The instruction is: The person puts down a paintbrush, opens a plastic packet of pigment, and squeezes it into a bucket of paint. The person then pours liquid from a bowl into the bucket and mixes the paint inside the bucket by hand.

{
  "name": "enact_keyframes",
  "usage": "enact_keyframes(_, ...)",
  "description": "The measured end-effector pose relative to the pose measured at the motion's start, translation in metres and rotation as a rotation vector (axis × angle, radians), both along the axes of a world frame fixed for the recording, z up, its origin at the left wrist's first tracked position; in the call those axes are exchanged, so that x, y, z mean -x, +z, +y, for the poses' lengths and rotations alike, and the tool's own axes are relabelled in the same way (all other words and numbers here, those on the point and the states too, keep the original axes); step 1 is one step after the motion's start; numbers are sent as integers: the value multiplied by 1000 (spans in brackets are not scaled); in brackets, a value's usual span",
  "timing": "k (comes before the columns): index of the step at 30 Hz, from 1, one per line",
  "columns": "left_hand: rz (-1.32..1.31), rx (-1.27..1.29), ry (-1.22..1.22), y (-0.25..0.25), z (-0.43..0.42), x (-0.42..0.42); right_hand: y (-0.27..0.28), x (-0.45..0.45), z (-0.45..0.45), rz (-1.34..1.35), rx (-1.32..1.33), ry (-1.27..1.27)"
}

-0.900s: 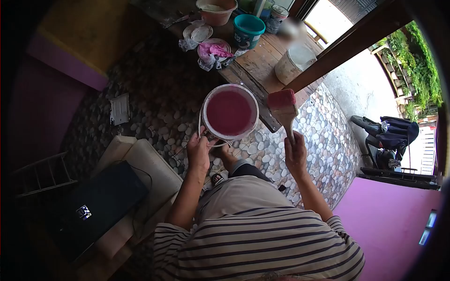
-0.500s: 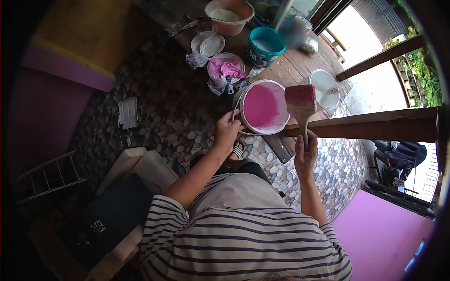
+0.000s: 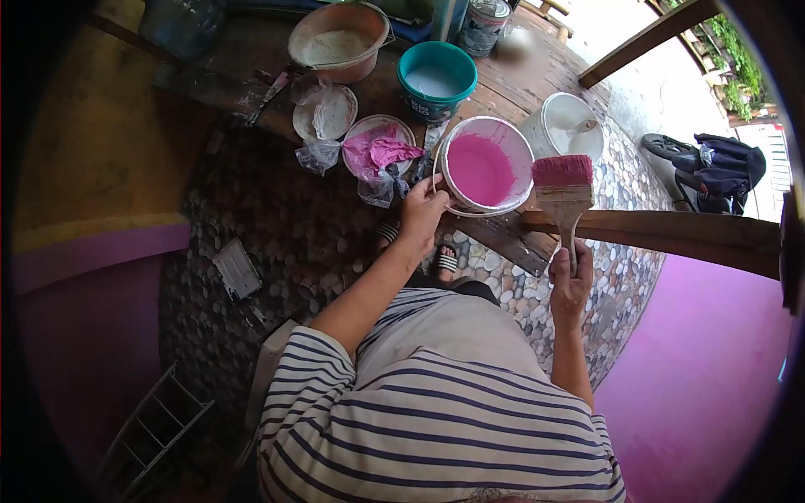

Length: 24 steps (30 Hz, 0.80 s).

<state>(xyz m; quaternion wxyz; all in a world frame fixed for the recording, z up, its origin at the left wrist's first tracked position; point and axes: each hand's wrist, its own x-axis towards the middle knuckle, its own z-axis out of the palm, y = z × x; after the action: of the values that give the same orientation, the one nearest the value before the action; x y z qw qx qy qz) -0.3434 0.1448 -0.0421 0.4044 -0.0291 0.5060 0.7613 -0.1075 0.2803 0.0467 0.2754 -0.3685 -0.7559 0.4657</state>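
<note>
My left hand (image 3: 423, 216) is closed on the near-left edge of a white paint bucket (image 3: 449, 199), by its wire handle. Pink paint (image 3: 480, 170) lies inside, with smears up the inner wall. In my right hand (image 3: 572, 281) is a wide flat paintbrush (image 3: 563, 194), gripped by its handle with the bristles pointing up. Those bristles are coated in pink and stand just right of the bucket's rim. Whether the bucket's base rests on the wooden table (image 3: 507, 239) cannot be made out.
Behind the bucket are a teal bucket (image 3: 438, 71), an orange basin (image 3: 340, 42), a paint tin (image 3: 485, 25) and a white bucket (image 3: 562, 126). Pink-stained plastic (image 3: 381, 151) lies on a lid to the left. A wooden beam (image 3: 671, 237) runs rightward. A ladder (image 3: 159, 419) stands lower left.
My view has turned, showing more of the table. The paint bucket sits closer to the teal and white buckets. Both hands keep their holds, and the brush remains bristles-up.
</note>
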Motion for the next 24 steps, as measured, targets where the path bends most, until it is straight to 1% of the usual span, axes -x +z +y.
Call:
enact_keyframes(2,15,6,-105,-2,-6,8,16,12,-16,66,228,-92)
enact_keyframes(4,36,9,-200,-1,-15,18,19,23,-28,76,205,-129)
enact_keyframes(6,-10,75,-246,-4,-21,23,27,37,-40,133,271,-123)
enact_keyframes(7,75,80,-248,-12,-24,26,28,45,-46,127,256,-161)
enact_keyframes(8,72,76,-273,-17,-27,28,29,53,-50,126,252,-187)
enact_keyframes(10,601,302,-217,-8,-36,33,31,65,-57,161,265,-130)
enact_keyframes(11,613,228,-237,-2,-41,38,31,71,-60,162,296,-97)
enact_keyframes(12,611,226,-247,15,-43,45,33,81,-65,160,296,-108)
enact_keyframes(14,259,33,-531,48,-48,59,37,105,-74,219,345,-86)
enact_keyframes(15,280,-37,-585,53,-48,62,36,116,-78,213,351,-48)
enact_keyframes(16,298,-58,-715,61,-48,66,36,128,-81,214,348,-56)
enact_keyframes(18,225,-149,-802,71,-46,69,36,152,-86,264,404,42)
enact_keyframes(19,223,-150,-807,71,-46,71,29,160,-88,247,398,74)
enact_keyframes(21,131,-210,-792,71,-46,79,38,186,-100,230,430,92)
enact_keyframes(22,134,-212,-790,74,-48,84,41,196,-103,212,462,114)
enact_keyframes(23,84,-232,-727,77,-49,90,36,198,-103,75,441,161)
enact_keyframes(24,33,-252,-662,80,-49,96,26,206,-106,75,438,167)
